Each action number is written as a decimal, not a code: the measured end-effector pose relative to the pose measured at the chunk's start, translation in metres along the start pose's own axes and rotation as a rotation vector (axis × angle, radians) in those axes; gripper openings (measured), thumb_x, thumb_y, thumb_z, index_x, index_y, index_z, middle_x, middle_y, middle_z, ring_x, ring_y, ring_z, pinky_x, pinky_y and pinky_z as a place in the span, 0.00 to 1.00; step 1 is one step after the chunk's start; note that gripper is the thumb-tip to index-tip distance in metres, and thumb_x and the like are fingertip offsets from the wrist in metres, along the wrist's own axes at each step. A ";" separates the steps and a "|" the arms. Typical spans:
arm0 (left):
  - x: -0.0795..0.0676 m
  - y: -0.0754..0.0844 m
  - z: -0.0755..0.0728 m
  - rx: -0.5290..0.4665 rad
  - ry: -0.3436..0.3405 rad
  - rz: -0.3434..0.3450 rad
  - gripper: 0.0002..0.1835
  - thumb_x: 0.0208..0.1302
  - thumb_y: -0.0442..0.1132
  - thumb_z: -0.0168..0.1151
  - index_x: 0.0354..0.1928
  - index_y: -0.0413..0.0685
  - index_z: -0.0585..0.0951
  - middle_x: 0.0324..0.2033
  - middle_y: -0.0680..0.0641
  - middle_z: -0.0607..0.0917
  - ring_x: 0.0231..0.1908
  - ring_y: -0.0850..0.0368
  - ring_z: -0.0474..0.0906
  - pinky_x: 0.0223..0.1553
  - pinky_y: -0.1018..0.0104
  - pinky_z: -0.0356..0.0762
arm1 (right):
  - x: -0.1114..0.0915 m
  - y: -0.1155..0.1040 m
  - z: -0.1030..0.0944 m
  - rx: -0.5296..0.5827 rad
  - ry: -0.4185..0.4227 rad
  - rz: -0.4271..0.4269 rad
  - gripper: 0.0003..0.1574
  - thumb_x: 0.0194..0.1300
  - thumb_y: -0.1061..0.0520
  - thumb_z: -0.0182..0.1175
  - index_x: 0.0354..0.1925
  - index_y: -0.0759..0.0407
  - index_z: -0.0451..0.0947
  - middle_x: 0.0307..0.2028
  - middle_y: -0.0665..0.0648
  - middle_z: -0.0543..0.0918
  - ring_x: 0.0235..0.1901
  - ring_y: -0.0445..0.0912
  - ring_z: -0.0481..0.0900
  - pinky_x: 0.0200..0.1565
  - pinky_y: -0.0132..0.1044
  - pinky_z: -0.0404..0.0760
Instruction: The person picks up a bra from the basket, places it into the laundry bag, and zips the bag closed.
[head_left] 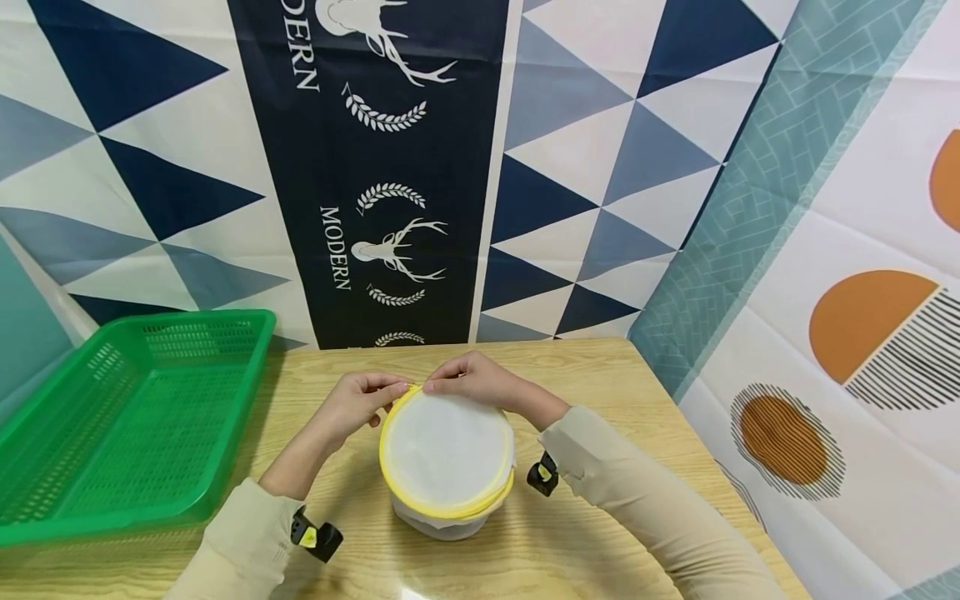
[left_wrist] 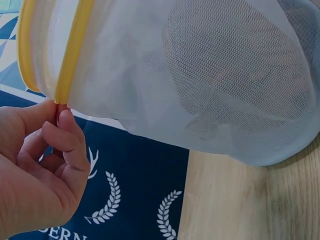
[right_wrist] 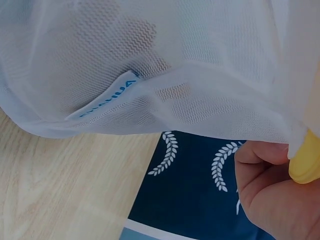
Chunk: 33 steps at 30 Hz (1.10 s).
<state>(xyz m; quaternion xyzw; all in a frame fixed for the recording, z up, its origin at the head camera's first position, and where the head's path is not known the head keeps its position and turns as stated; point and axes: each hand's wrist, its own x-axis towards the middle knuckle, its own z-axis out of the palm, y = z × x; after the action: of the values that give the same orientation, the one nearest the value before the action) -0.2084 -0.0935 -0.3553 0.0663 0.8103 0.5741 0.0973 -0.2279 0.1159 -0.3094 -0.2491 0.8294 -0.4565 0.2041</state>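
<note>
A white mesh laundry bag [head_left: 450, 450], round with yellow trim [head_left: 385, 467], stands on the table in the head view. In the left wrist view, my left hand [left_wrist: 47, 160] pinches the end of a yellow band between thumb and fingers. My right hand [head_left: 474, 382] grips the far edge of the bag's round top, close beside the left hand [head_left: 356, 408]. The right wrist view has the right hand [right_wrist: 272, 185] against the yellow edge, its fingertips partly hidden. A white label [right_wrist: 105, 97] with blue letters is on the bag's side.
A green plastic basket [head_left: 217, 467] stands at the left of the wooden table [head_left: 600, 392]. Behind the table hangs a patterned cloth [head_left: 390, 167], and another printed cloth [head_left: 825, 250] covers the right side. Each wrist carries a small black camera [head_left: 543, 473].
</note>
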 end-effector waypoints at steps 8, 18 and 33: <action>0.001 -0.001 0.002 -0.003 0.014 0.031 0.15 0.60 0.48 0.55 0.43 0.48 0.81 0.30 0.52 0.81 0.29 0.57 0.72 0.23 0.70 0.70 | 0.009 0.020 -0.002 0.045 0.024 0.010 0.16 0.58 0.50 0.57 0.41 0.58 0.80 0.35 0.55 0.82 0.20 0.41 0.79 0.24 0.37 0.79; -0.001 -0.002 0.003 -0.013 0.011 0.022 0.16 0.58 0.48 0.56 0.43 0.47 0.80 0.28 0.51 0.78 0.31 0.52 0.71 0.21 0.71 0.67 | 0.007 0.021 -0.005 0.035 0.031 0.057 0.16 0.59 0.52 0.57 0.43 0.58 0.80 0.40 0.55 0.81 0.20 0.40 0.79 0.25 0.35 0.79; -0.003 -0.002 0.002 0.005 0.012 0.007 0.17 0.59 0.48 0.55 0.43 0.43 0.79 0.25 0.51 0.76 0.29 0.57 0.70 0.22 0.71 0.67 | 0.013 0.029 -0.002 0.026 0.055 0.056 0.15 0.58 0.49 0.57 0.40 0.55 0.80 0.37 0.54 0.82 0.23 0.40 0.78 0.26 0.35 0.79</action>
<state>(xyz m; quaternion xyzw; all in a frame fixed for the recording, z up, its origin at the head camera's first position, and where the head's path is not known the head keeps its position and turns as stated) -0.2047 -0.0935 -0.3572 0.0660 0.8121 0.5727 0.0899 -0.2460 0.1228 -0.3346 -0.2105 0.8353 -0.4681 0.1969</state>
